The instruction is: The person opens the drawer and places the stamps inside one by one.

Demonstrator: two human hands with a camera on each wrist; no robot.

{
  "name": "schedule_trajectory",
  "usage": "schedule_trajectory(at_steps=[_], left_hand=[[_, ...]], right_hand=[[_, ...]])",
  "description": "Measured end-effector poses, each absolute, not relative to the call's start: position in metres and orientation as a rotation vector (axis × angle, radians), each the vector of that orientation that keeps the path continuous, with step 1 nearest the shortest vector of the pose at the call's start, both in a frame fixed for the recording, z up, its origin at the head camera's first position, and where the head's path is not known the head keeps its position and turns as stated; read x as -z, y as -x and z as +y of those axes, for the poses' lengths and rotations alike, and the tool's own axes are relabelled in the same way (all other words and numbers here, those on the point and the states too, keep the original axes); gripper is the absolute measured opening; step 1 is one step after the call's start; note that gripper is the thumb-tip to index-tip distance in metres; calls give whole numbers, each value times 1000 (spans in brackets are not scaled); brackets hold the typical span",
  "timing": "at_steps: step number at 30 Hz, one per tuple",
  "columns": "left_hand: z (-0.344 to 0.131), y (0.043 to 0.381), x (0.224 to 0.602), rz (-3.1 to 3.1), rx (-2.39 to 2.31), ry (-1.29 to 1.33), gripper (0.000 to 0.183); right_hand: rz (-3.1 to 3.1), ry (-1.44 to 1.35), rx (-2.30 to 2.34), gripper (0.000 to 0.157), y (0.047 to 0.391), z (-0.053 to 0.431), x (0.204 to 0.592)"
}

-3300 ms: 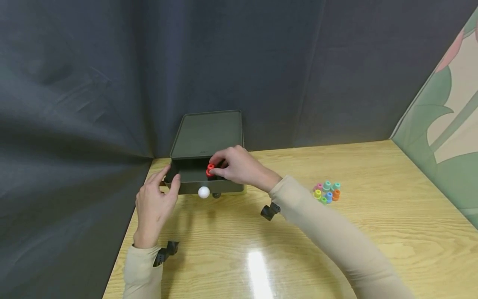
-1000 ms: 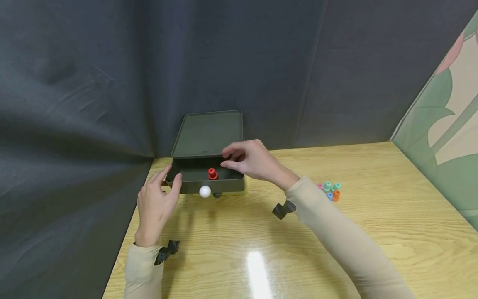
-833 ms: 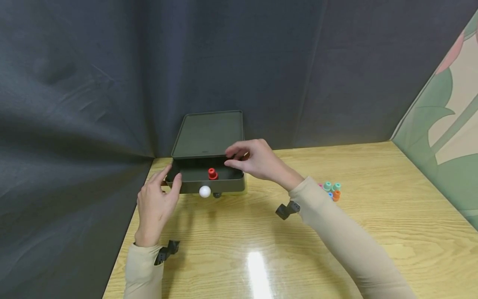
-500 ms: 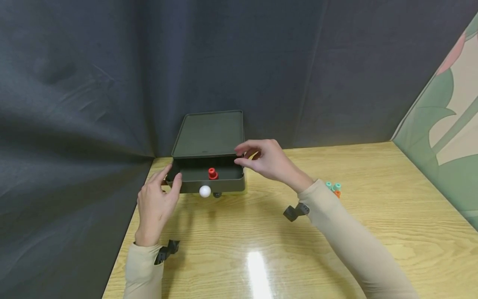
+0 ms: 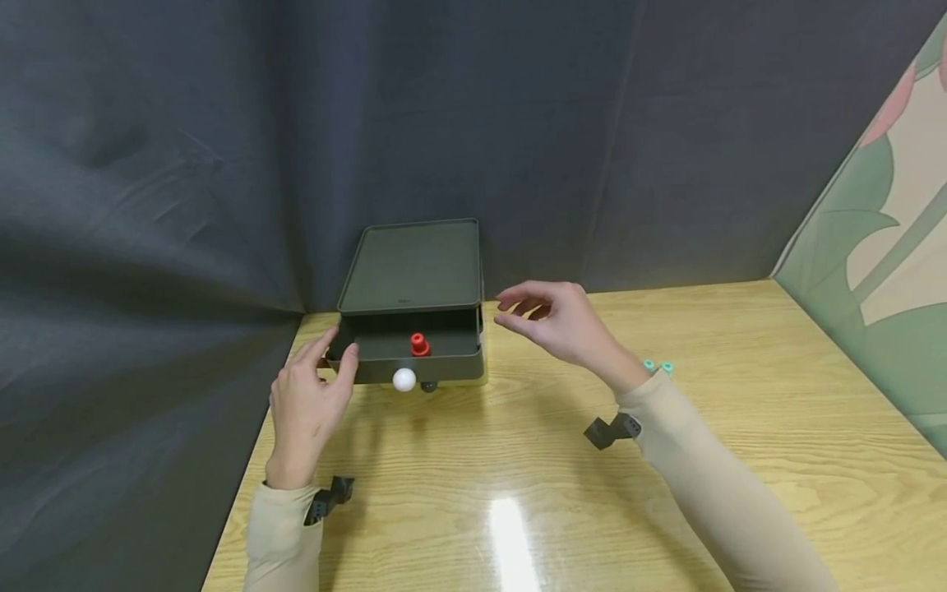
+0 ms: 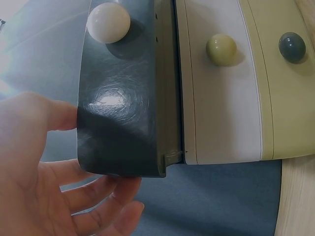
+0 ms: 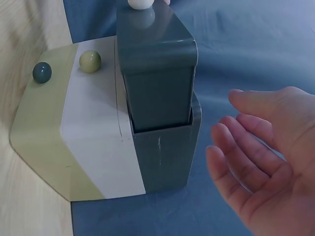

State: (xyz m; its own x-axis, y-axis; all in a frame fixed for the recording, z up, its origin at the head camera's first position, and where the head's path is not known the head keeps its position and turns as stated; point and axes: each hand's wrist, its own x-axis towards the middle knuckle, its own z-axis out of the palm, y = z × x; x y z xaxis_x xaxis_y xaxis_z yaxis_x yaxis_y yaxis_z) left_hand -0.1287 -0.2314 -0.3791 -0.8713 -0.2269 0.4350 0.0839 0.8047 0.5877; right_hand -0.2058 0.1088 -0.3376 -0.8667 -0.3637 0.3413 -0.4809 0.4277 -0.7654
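Right hand (image 5: 560,323) empty, fingers loosely parted | my head feed shows teal pegs (image 5: 667,367) at its four o'clock | left hand (image 5: 309,400) farther off — grips drawer (image 5: 455,368) at nine-o'clock end

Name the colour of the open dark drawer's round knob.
White round knob, best seen in the left wrist view.

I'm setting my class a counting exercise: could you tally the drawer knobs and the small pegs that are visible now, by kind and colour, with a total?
White knob: 1
Yellow-green knob: 1
Dark knob: 1
Red peg: 1
Teal pegs, partly hidden: 2
Total visible: 6
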Motion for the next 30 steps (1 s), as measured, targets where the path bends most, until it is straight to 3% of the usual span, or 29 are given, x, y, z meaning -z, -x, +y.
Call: schedule_trajectory(at_steps=[30], left_hand=[[-232, 129, 379, -2514, 844, -111, 52]], right_hand=[[-2611, -409, -1353, 24, 180, 185, 364]])
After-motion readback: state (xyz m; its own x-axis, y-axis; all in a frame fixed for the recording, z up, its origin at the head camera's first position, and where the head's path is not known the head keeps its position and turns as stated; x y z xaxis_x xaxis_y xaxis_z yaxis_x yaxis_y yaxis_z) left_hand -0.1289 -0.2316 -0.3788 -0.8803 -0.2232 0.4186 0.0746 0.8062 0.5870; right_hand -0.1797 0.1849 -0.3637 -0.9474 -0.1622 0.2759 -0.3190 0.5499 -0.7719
